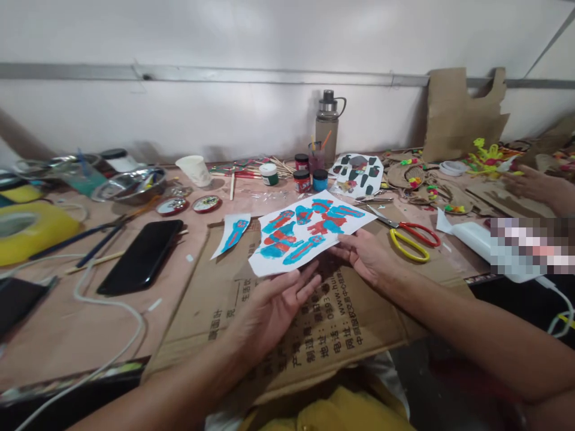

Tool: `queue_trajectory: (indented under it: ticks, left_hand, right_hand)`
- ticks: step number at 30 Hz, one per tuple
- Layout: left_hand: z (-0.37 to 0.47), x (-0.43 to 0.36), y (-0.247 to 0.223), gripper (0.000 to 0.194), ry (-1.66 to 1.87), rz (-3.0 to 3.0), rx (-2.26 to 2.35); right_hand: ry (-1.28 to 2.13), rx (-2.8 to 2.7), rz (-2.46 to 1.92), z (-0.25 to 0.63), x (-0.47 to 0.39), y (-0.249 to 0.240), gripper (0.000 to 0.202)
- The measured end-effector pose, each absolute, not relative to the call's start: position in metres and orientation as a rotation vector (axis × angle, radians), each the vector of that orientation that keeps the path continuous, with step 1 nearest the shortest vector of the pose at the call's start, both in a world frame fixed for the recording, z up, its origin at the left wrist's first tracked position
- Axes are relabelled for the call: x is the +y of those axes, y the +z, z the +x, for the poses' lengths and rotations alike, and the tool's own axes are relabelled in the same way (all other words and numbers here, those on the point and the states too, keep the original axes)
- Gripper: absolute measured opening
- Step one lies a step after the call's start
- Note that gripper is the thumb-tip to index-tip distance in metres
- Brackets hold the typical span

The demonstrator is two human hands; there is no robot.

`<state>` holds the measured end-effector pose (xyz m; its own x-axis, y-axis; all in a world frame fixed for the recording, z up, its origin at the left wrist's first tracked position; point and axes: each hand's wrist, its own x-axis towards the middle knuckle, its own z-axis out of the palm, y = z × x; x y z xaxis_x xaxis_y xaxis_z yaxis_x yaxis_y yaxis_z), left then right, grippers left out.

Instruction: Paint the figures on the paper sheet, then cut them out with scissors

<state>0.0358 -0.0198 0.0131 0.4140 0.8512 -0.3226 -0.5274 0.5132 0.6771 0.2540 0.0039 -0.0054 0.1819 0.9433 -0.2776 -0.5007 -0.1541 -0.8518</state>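
A white sheet of paper painted with blue and red shapes (pixel 303 222) is held up at a tilt over a flattened cardboard piece (pixel 202 299). My right hand (pixel 366 254) is closed on the sheet's near right edge, its thumb at the border. Under the near edge lies my left hand (pixel 281 299), palm up with fingers apart; whether it touches the paper is hard to tell. To the left, a small cut paper strip with a blue and red shape (pixel 234 235) rests on the cardboard. Scissors with red and yellow handles (pixel 411 239) lie right of the sheet.
Paint jars (pixel 302 181), a bottle (pixel 327 129) and a paper cup (pixel 194 171) stand at the back. Left are a black phone (pixel 142 256), a white cable (pixel 108 301) and yellow tape (pixel 36 230). Another person's hand (pixel 534 185) is at far right, near cardboard pieces.
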Motion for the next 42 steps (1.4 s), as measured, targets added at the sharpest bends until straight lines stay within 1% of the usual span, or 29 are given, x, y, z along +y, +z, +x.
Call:
queue_trajectory:
  ticks: [2, 5, 8, 11, 12, 13, 14, 15, 16, 18, 19, 20, 21, 23, 26, 29, 32, 35, 40, 42]
  left_hand:
    - [0.048, -0.017, 0.013, 0.060, 0.966, 0.472, 0.757]
    - [0.062, -0.010, 0.018, 0.050, 1.048, 0.351, 0.860]
    - [0.067, -0.006, 0.023, 0.043, 1.109, 0.285, 0.895]
    - [0.065, -0.005, 0.024, 0.034, 1.124, 0.267, 0.913]
    - [0.063, -0.005, 0.024, 0.031, 1.123, 0.273, 0.914]
    - [0.062, -0.005, 0.023, 0.028, 1.123, 0.279, 0.911]
    - [0.062, -0.005, 0.022, 0.027, 1.118, 0.280, 0.906]
    - [0.062, -0.005, 0.021, 0.028, 1.109, 0.276, 0.904]
    - [0.063, -0.004, 0.020, 0.030, 1.103, 0.267, 0.907]
    - [0.065, -0.003, 0.021, 0.032, 1.103, 0.247, 0.932]
    - [0.067, -0.003, 0.022, 0.032, 1.105, 0.240, 0.951]
    - [0.069, -0.002, 0.023, 0.032, 1.108, 0.234, 0.972]
    - [0.070, -0.001, 0.024, 0.032, 1.108, 0.228, 0.990]
    - [0.072, 0.000, 0.027, 0.033, 1.095, 0.227, 1.008]
    - [0.073, 0.001, 0.029, 0.032, 1.084, 0.254, 1.008]
    - [0.073, 0.002, 0.030, 0.029, 1.058, 0.276, 1.019]
    - [0.073, 0.005, 0.030, 0.023, 1.033, 0.288, 1.024]
    - [0.073, 0.008, 0.028, 0.020, 1.016, 0.304, 1.039]
    - [0.075, 0.009, 0.026, 0.026, 1.012, 0.312, 1.050]
    - [0.075, 0.008, 0.025, 0.029, 1.022, 0.300, 1.051]
  right_hand:
    - [1.404, -0.530, -1.101, 0.249, -0.003, -0.003, 0.034]
    - [1.455, -0.510, -1.137, 0.244, -0.013, 0.003, 0.034]
    - [1.567, -0.535, -1.196, 0.245, -0.025, 0.009, 0.026]
    - [1.775, -0.679, -1.329, 0.254, -0.040, 0.017, 0.014]
    - [1.822, -0.766, -1.390, 0.260, -0.046, 0.020, 0.013]
    - [1.798, -0.891, -1.449, 0.268, -0.052, 0.023, 0.015]
    - [1.661, -1.061, -1.521, 0.278, -0.056, 0.025, 0.018]
    - [1.438, -1.278, -1.595, 0.291, -0.059, 0.026, 0.019]
    - [1.046, -1.475, -1.648, 0.305, -0.061, 0.026, 0.018]
    - [0.312, -1.758, -1.742, 0.337, -0.061, 0.022, 0.025]
    - [0.050, -1.850, -1.823, 0.354, -0.059, 0.018, 0.031]
    - [-0.129, -1.912, -1.933, 0.369, -0.057, 0.013, 0.034]
    - [-0.203, -1.962, -2.060, 0.383, -0.054, 0.008, 0.037]
    - [-0.245, -2.019, -2.248, 0.403, -0.050, -0.001, 0.037]
    - [-0.256, -2.173, -2.245, 0.417, -0.047, -0.007, 0.039]
    - [-0.328, -2.111, -2.363, 0.420, -0.043, -0.005, 0.040]
    - [-0.176, -2.090, -2.513, 0.420, -0.037, 0.002, 0.045]
    - [-0.058, -2.081, -2.563, 0.416, -0.035, 0.017, 0.051]
    - [0.042, -1.850, -2.572, 0.408, -0.056, 0.044, 0.053]
    - [0.154, -1.783, -2.407, 0.400, -0.073, 0.048, 0.056]
